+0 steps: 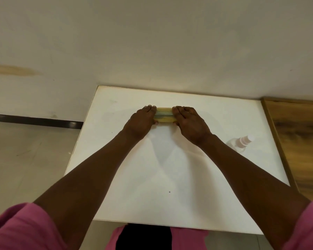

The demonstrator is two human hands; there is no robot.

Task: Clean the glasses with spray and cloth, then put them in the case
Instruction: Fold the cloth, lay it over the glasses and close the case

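Far left: grey floor (25,159), dark baseboard (34,120) along the pale wall (152,42), brownish stain (14,70) on the wall. Pink sleeve (20,228) low left, bare forearm running up and right over the white table (170,177).

Left hand (140,122) sits on the left end of a yellowish case (164,115), fingers (149,110) curled over the top, thumb tucked at the near edge, so it is grasping that end. The case lies flat on the table, toward the far middle, long side running left-right. Looks translucent, with a darker greenish band through its middle; seems closed or nearly so, can't tell for sure. Glasses not visible on the table; whether they are inside the case I can't tell, too blurred. No cloth seen either.

Right hand (190,121) mirrors it on the right end of the case, fingers (179,110) wrapped over the top, thumb at the near edge, gripping. Only the middle stretch of the case shows between the two hands.

Further right: clear spray bottle (240,142) with a pale cap, standing on the table near the right wrist, apart from the case, untouched. Beyond the table's right edge, a wood-grain surface (300,138). Second pink sleeve (307,230) at lower right.
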